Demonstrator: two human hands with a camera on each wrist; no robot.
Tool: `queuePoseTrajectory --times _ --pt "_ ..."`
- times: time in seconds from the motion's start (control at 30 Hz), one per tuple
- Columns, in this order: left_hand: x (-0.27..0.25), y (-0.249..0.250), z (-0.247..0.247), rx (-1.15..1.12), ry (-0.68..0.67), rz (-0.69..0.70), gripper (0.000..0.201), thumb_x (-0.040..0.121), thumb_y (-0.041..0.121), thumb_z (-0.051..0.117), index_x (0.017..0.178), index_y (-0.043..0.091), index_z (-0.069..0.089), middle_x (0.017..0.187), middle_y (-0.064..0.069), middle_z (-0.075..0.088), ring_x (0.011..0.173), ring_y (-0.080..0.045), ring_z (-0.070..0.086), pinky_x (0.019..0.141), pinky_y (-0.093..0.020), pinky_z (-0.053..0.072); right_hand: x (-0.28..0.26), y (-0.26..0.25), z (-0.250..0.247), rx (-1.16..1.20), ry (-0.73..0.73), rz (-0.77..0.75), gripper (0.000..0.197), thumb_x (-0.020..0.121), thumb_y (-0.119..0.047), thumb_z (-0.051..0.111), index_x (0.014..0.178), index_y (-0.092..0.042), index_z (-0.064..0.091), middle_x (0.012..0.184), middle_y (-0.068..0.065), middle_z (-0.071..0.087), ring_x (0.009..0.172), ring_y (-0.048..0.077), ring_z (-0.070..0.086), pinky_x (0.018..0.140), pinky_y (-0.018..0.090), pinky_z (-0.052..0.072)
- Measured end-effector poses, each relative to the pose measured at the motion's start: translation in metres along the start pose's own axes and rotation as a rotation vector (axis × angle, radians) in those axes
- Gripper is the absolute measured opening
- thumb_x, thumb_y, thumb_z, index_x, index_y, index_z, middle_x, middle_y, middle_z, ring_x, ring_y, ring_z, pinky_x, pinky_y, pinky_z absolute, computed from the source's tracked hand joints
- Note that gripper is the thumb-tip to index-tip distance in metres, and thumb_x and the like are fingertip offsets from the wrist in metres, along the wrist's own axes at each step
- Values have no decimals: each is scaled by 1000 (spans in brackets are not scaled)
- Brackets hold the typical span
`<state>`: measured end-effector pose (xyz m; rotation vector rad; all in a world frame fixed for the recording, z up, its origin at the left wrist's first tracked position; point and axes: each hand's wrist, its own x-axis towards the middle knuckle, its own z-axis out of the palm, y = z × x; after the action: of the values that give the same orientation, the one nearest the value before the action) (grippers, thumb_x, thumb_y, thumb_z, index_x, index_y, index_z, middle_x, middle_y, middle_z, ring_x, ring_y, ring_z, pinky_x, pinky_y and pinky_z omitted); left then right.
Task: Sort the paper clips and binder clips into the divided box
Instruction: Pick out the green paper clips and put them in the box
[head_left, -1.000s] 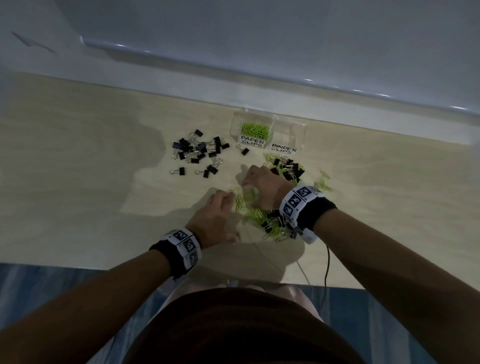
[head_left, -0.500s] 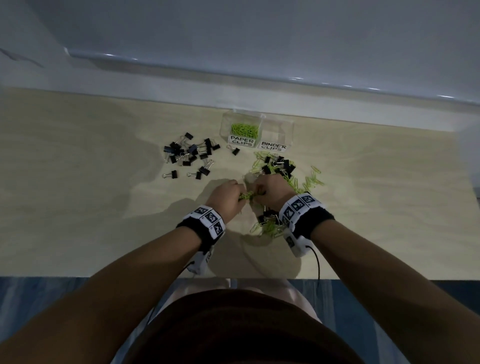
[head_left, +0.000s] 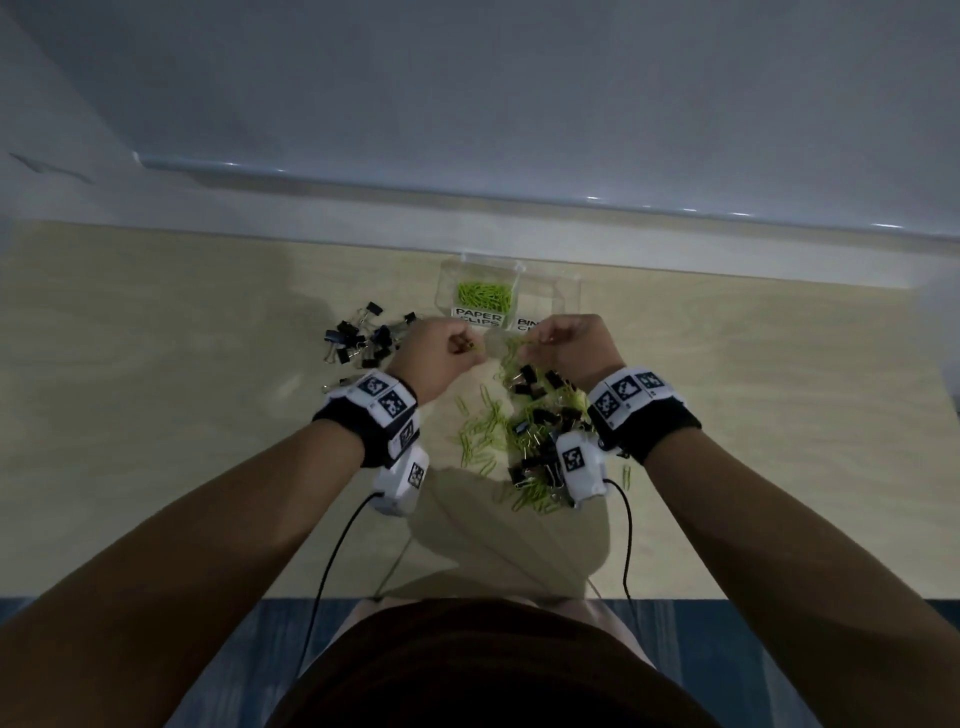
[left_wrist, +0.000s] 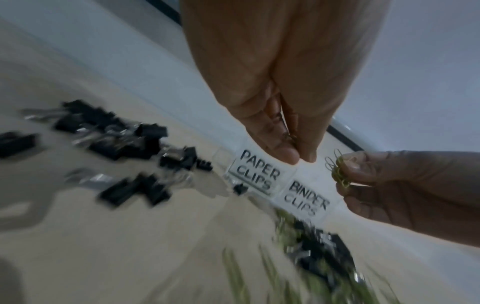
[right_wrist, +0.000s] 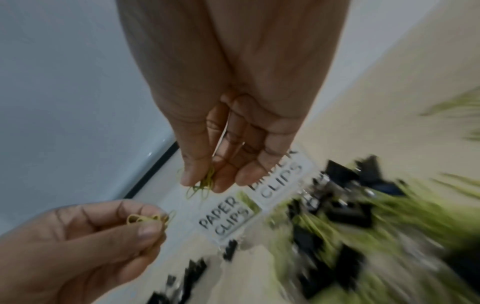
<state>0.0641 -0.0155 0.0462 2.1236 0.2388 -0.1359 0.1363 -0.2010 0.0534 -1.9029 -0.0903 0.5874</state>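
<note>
Green paper clips mixed with black binder clips make up the near heap (head_left: 530, 441) on the pale wooden table (head_left: 156, 415), lying between the two wrists and spreading a little to the left. Above the far end of that heap both hands are raised side by side, just short of the box. The left hand (head_left: 441, 353) has its fingers curled in, thumb pressed against fingertips, pinching a small bunch of green paper clips (right_wrist: 148, 219); the right wrist view shows them plainly in that grip. The right hand (head_left: 571, 348) is likewise curled, thumb and fingers closed on its own cluster of green paper clips (left_wrist: 337, 170), with a few loops hanging free below the fingertips. To the left, apart from the mixed heap, lies a group of black binder clips (head_left: 363, 338) with silver handles. Beyond the hands stands the clear divided box (head_left: 550, 291) near the table's far edge; its left compartment, labelled PAPER CLIPS (left_wrist: 255, 171), holds a layer of green clips (head_left: 483, 293), and the right one is labelled BINDER CLIPS (left_wrist: 306, 197). Behind runs a pale wall (head_left: 467, 104).
</note>
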Motion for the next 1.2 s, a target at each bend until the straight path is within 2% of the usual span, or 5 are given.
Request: queuePoseTrajectory --times 0.27,0.57,0.87,0.97,1.2 --pt "82 30 -13 165 193 7 13 79 13 70 90 7 72 88 -10 72 76 -20 65 75 -28 54 72 -48 14 -308 198 -120 11 71 -6 75 69 -15 70 72 2 70 67 14 64 72 32 58" --pt "32 10 -16 386 46 176 30 86 16 63 116 14 62 116 -8 63 96 -23 62 92 -37 49 34 -17 24 -757 -55 -424 24 79 1 56 95 -9 70 97 11 69 87 27 64 81 40 55" --pt "-46 -44 33 527 -406 127 112 47 82 55 134 12 40 124 -8 35 115 -23 30 97 -39 38 -16 26 41 -1103 -512 -324 66 73 -37 72 131 -22 44 120 3 44 110 21 43 92 35 44" --pt "-52 -46 43 513 -357 97 92 58 68 67 128 12 47 122 -10 39 114 -24 34 98 -38 39 -29 35 45 -1162 -527 -327 78 70 -33 76 136 -18 38 121 5 41 108 22 41 89 36 45" --pt "-56 -40 54 325 -193 -16 24 79 18 70 100 9 65 101 -8 56 94 -27 56 82 -33 44 -37 33 51 -1025 -462 -226 29 82 -8 56 111 -10 60 108 12 53 98 31 55 82 39 49"
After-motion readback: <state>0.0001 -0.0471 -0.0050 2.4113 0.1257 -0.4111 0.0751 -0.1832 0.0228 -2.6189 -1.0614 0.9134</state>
